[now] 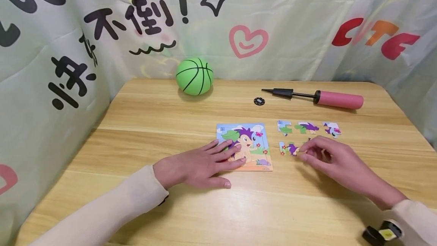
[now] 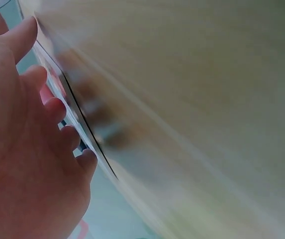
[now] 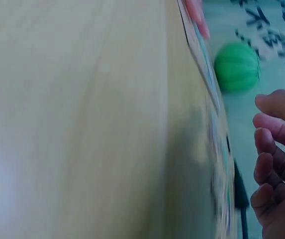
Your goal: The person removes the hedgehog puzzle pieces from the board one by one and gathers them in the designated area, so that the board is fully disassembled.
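Observation:
My left hand [image 1: 201, 164] rests with straight, spread fingers on the lower left of a square puzzle board [image 1: 265, 134] that shows a purple-haired hedgehog. To the board's right lie several loose puzzle pieces in rows, among them a leaf piece [image 1: 284, 128], a purple-spiked piece [image 1: 310, 127] and a butterfly piece [image 1: 332, 129]. Over the lower row hovers my right hand [image 1: 336, 160], its fingers loosely bent and hiding part of that row. A piece with red flowers and purple [image 1: 291, 149] lies by its fingertips. In the right wrist view, thumb and fingers [image 3: 265, 142] are apart with nothing between them.
At the back of the wooden table [image 1: 136, 132] sit a green ball [image 1: 194, 76], a black round chip [image 1: 259, 101] and a pink hand pump [image 1: 341, 100] with a black nozzle. A printed curtain [image 1: 290, 18] hangs along the table's back and sides.

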`<state>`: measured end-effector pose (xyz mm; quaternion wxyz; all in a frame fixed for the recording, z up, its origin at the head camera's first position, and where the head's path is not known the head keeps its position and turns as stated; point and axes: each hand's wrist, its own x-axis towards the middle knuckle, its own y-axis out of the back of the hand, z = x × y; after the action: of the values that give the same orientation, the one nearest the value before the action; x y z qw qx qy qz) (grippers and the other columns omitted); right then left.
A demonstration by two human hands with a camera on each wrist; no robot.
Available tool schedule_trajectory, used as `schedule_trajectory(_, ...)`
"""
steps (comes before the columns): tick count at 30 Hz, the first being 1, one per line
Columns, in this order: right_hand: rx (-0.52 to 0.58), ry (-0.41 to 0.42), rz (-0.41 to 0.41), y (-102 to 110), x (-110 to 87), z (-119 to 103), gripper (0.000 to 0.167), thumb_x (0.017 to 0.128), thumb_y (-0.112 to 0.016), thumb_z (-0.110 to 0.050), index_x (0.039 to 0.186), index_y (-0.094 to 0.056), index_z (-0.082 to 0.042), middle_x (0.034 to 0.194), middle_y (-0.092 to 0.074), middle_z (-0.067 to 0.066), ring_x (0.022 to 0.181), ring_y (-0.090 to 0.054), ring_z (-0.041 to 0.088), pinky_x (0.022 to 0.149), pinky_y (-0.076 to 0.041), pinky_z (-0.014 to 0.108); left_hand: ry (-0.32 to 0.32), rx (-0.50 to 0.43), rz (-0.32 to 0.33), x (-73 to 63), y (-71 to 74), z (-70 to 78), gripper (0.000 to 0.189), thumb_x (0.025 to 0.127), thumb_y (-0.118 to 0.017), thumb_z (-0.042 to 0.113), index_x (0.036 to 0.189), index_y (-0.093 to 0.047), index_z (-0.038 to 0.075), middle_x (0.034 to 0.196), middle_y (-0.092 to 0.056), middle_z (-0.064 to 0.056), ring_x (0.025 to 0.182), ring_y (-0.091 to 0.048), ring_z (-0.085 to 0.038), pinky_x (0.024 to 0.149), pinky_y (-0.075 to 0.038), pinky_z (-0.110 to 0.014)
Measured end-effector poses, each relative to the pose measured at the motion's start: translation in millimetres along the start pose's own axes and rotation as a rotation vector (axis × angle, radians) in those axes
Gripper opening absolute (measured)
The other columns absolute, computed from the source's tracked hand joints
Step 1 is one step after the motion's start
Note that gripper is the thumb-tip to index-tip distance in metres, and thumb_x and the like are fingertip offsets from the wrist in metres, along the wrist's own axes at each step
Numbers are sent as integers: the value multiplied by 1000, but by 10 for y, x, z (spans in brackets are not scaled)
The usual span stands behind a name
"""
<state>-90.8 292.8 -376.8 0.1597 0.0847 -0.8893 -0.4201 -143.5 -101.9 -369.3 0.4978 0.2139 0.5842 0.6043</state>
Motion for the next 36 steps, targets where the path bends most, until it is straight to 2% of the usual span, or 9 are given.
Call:
schedule_trajectory(4, 39, 69, -67, -192, 202, -235, 13, 100, -82, -17, 107, -77, -27, 88, -63, -13, 77, -54, 7, 64, -46, 22, -1, 4, 10, -79, -17, -46, 69, 114, -39, 62, 175, -18, 37, 185, 5, 1, 172, 8, -28, 140, -3, -52)
schedule_trajectory(8, 70, 49, -166, -374, 362, -398, 7, 102, -80, -24, 108, -76, -25, 94, -66, -13, 82, -58, 7, 70, -53, 23, -2, 21, 14, -152, -44, -90, 69, 114, -41, 62, 175, -20, 37, 186, 1, 0, 172, 4, -29, 140, -7, -53)
schedule_trajectory(12, 62, 36, -222, -552, 481, -494, 11, 102, -80, -26, 112, -77, -24, 96, -65, -11, 84, -59, 9, 72, -53, 24, 1, 31, 6, -204, -55, -115, 70, 113, -41, 63, 175, -20, 37, 186, -1, 0, 172, 3, -29, 140, -8, -53)
schedule_trajectory(18, 15, 52, -248, -711, 556, -585, 12, 102, -81, -25, 112, -76, -21, 99, -65, -10, 86, -58, 7, 74, -53, 25, 9, 28, 6, -284, -46, -148, 73, 113, -42, 64, 175, -19, 35, 185, 0, 0, 172, 3, -31, 140, -8, -53)
schedule_trajectory(24, -20, 64, -247, -747, 576, -633, 5, 103, -79, -23, 106, -75, -22, 98, -65, -11, 84, -57, 5, 74, -53, 24, -6, 29, 11, -330, -71, -186, 72, 113, -41, 62, 176, -18, 34, 185, 0, 0, 172, 1, -32, 139, -11, -55)
schedule_trajectory(30, -30, 75, -248, -766, 591, -652, 6, 103, -79, -20, 103, -74, -23, 96, -64, -11, 83, -57, 5, 73, -53, 23, -8, 24, 21, -343, -82, -199, 72, 113, -42, 63, 175, -19, 35, 186, -2, 0, 172, 0, -32, 139, -12, -55)
schedule_trajectory(36, -53, 98, -190, -707, 588, -665, 9, 100, -78, -14, 103, -73, -21, 96, -65, -10, 84, -57, 9, 73, -53, 23, -14, 15, 34, -330, -93, -210, 71, 113, -42, 63, 175, -20, 36, 186, -3, 0, 172, -1, -32, 139, -13, -56)
